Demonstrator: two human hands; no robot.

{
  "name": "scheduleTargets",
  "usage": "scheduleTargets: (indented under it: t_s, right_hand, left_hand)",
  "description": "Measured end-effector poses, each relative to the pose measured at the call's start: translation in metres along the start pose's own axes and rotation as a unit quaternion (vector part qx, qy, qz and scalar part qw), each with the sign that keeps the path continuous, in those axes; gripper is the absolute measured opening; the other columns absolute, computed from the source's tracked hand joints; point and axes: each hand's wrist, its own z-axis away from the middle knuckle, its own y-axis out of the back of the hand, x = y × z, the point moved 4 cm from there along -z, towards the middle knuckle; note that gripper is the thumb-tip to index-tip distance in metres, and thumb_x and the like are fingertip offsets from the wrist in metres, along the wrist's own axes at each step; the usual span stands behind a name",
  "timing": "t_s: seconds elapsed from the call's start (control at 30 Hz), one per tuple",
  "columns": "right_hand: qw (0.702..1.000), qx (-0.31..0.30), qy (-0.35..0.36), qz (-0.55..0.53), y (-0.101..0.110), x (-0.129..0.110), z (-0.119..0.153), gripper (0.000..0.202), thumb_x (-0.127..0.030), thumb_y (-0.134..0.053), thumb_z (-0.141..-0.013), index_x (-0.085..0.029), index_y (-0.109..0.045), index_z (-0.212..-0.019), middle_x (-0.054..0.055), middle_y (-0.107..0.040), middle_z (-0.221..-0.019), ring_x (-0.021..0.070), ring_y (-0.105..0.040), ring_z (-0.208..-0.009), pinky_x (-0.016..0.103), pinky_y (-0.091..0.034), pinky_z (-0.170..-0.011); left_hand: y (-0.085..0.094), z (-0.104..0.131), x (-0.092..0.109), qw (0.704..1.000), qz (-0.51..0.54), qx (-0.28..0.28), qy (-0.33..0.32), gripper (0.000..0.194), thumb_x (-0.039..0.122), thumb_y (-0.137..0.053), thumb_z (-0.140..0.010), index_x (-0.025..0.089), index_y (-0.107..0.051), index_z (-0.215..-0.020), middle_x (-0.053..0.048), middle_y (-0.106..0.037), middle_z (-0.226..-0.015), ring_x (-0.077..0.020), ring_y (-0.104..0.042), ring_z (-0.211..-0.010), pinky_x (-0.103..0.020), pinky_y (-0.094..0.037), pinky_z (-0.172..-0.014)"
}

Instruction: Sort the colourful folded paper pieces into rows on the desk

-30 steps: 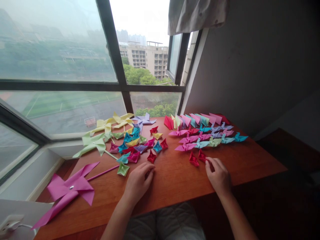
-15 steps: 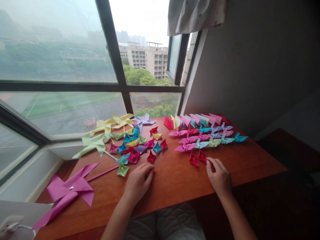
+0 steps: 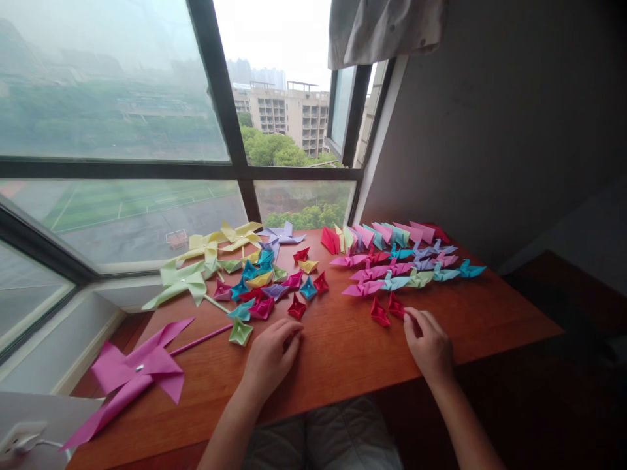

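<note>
My left hand (image 3: 274,352) rests on the wooden table with its fingers curled together, and nothing shows in it. Closest to it are a green paper boat (image 3: 241,332) and a dark red paper boat (image 3: 296,307), both apart from the fingers. At the right, my right hand (image 3: 430,346) has its bent fingertips at the near corner of a red paper boat (image 3: 396,305). The thumb side partly hides how firm that hold is. Another red paper boat (image 3: 379,312) sits just left of it. Several folded paper cranes (image 3: 392,282) stand in rows behind.
Several coloured paper boats (image 3: 259,279) cluster left of centre. Paper pinwheels lie beyond them, and a large pink pinwheel (image 3: 140,369) lies front left. Folded paper pieces (image 3: 386,235) line the back right of the table (image 3: 353,352). Windows (image 3: 122,215) border the far side.
</note>
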Motion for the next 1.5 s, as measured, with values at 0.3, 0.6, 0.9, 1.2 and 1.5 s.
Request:
scheduleTargets:
  t_s: [0.3,0.6,0.9,1.2,1.5]
  right_hand:
    - [0.998,0.019,0.033,-0.053,0.009,-0.011,0.006,0.02,-0.026,-0.052,-0.097,-0.02,-0.071,-0.102,0.008,-0.073,-0.091,0.0195,-0.069,-0.079,0.029,-0.052,-0.077]
    - [0.959,-0.174,0.097,-0.201,-0.046,-0.15,0.007,0.021,-0.023,-0.049,-0.097,-0.02,-0.063,-0.113,0.006,-0.068,-0.09,0.0187,-0.066,-0.081,0.029,-0.05,-0.074]
    - [0.959,-0.189,0.129,-0.164,-0.084,-0.201,-0.015,0.009,-0.022,-0.052,-0.095,-0.022,-0.061,-0.098,0.003,-0.066,-0.091,0.0187,-0.063,-0.082,0.027,-0.044,-0.071]
    - [0.961,-0.17,0.134,-0.17,-0.083,-0.197,-0.01,0.013,-0.017,-0.05,-0.094,-0.022,-0.06,-0.087,0.003,-0.064,-0.084,0.018,-0.06,-0.079,0.027,-0.041,-0.07]
    - [0.943,-0.087,0.058,-0.317,-0.056,-0.182,-0.008,0.011,-0.013,-0.051,-0.093,-0.02,-0.059,-0.091,0.003,-0.061,-0.081,0.0148,-0.057,-0.072,0.026,-0.046,-0.068]
  left_hand:
    - [0.004,0.002,-0.002,0.999,0.0,0.047,0.016,0.018,0.022,-0.052,-0.092,0.023,-0.068,-0.1,-0.005,-0.073,-0.097,-0.0189,-0.069,-0.085,-0.028,-0.052,-0.075]
    - [0.005,0.004,-0.011,0.994,0.003,0.093,0.063,0.018,0.024,-0.052,-0.091,0.023,-0.069,-0.097,-0.004,-0.075,-0.098,-0.0191,-0.069,-0.084,-0.028,-0.052,-0.073]
    - [0.004,0.003,-0.016,0.993,0.003,0.102,0.065,0.019,0.024,-0.052,-0.09,0.022,-0.07,-0.097,-0.005,-0.075,-0.096,-0.021,-0.07,-0.086,-0.032,-0.053,-0.079]
    - [0.004,0.004,-0.014,0.995,-0.004,0.079,0.066,0.021,0.021,-0.052,-0.089,0.023,-0.07,-0.099,-0.004,-0.076,-0.099,-0.0202,-0.07,-0.089,-0.031,-0.054,-0.081]
    - [0.005,0.003,-0.01,0.995,-0.01,0.07,0.066,0.019,0.021,-0.052,-0.089,0.022,-0.07,-0.096,-0.004,-0.075,-0.096,-0.0208,-0.07,-0.087,-0.031,-0.053,-0.079]
